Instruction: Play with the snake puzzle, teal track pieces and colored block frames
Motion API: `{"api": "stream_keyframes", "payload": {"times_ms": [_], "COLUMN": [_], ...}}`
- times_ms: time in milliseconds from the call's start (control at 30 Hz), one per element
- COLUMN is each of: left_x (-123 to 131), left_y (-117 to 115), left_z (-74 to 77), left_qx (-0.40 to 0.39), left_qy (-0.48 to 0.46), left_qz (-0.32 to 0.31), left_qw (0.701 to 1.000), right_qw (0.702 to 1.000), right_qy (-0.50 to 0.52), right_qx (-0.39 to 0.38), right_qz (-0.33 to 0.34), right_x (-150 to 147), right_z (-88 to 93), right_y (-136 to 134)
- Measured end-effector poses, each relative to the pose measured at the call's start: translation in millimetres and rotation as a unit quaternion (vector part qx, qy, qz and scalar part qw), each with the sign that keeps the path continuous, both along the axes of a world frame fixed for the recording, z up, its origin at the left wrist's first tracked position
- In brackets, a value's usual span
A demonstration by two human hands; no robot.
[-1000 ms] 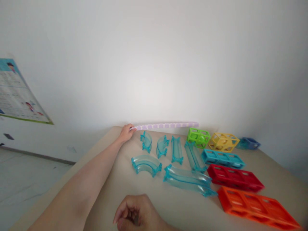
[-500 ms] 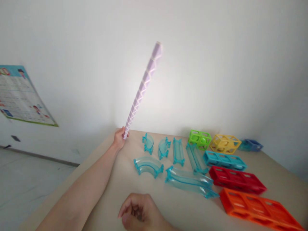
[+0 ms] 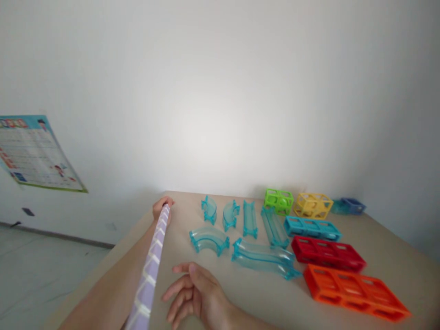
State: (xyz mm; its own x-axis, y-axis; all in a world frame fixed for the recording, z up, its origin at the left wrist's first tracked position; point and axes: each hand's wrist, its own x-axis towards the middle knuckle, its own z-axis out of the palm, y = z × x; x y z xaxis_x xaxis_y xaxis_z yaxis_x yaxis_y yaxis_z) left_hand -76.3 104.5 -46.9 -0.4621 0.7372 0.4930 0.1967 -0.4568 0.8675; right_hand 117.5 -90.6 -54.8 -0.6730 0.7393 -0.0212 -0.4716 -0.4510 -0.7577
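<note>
My left hand point(image 3: 161, 208) is closed around the far end of a long, straight purple-and-white snake puzzle point(image 3: 151, 268). The puzzle slants down toward me along my left forearm and runs out of the bottom of the view. Its white edges make a zigzag between the purple wedges. My right hand point(image 3: 202, 298) hovers low in front, palm turned left, fingers curled and apart with nothing in them. Beyond it lie a curved clear-teal track piece point(image 3: 209, 240) and a longer wavy track piece point(image 3: 264, 259), neither touched.
Several more clear-teal track pieces point(image 3: 250, 220) lie farther back. On the right stand orange point(image 3: 354, 291), red point(image 3: 328, 253), teal point(image 3: 312, 228), yellow point(image 3: 313, 206) and green point(image 3: 278, 201) open block frames. A white wall with a poster point(image 3: 37, 153) rises behind the table.
The snake puzzle has swung from pointing up at the wall to pointing down toward me, its far end still in my left hand. My right hand's fingers have spread.
</note>
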Motion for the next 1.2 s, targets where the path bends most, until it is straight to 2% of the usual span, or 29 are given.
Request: {"api": "stream_keyframes", "payload": {"times_ms": [67, 200, 333, 467, 633, 800, 900, 1000, 1100, 1133, 1200], "left_x": [1.3, 4.8, 3.0, -6.2, 1.1, 19.6, 21.2, 19.4, 17.9, 17.6, 17.4], "left_y": [-1.4, -5.4, -5.5, -2.8, -10.8, -18.8, -19.9, -18.5, -16.3, -15.6, -13.8], "left_z": [1.2, 3.0, 2.7, 4.1, 8.5, 15.0, 17.8, 18.8, 19.0, 19.0, 19.0], "left_qx": [0.020, 0.002, -0.048, -0.131, -0.205, -0.250, -0.265, -0.276, -0.287, -0.290, -0.298], "left_qy": [-0.006, 0.004, 0.051, 0.150, 0.361, 0.508, 0.561, 0.592, 0.609, 0.613, 0.618], "left_qz": [0.016, 0.052, 0.127, 0.196, 0.147, 0.115, 0.093, 0.074, 0.059, 0.052, 0.038], "left_qw": [1.000, 0.999, 0.989, 0.960, 0.898, 0.816, 0.779, 0.753, 0.737, 0.733, 0.727], "right_qw": [0.998, 0.988, 0.994, 0.995, 0.993, 0.977, 0.949, 0.911, 0.884, 0.882, 0.890], "right_qy": [0.034, 0.047, -0.019, -0.060, -0.112, -0.209, -0.290, -0.343, -0.333, -0.322, -0.306], "right_qx": [-0.041, -0.085, -0.075, -0.077, -0.031, 0.032, 0.100, 0.206, 0.322, 0.344, 0.338], "right_qz": [0.043, 0.122, 0.079, 0.023, 0.005, 0.038, 0.071, 0.097, 0.055, 0.031, -0.002], "right_x": [0.0, 0.5, 1.3, 4.9, 9.3, 18.8, 28.7, 38.6, 44.7, 45.7, 47.2], "right_z": [0.9, 3.4, 5.2, 12.2, 25.9, 40.8, 52.1, 68.0, 87.3, 93.2, 102.5], "right_y": [-0.3, -1.5, -4.8, -9.4, -13.6, -17.4, -19.7, -20.9, -21.2, -21.6, -22.8]}}
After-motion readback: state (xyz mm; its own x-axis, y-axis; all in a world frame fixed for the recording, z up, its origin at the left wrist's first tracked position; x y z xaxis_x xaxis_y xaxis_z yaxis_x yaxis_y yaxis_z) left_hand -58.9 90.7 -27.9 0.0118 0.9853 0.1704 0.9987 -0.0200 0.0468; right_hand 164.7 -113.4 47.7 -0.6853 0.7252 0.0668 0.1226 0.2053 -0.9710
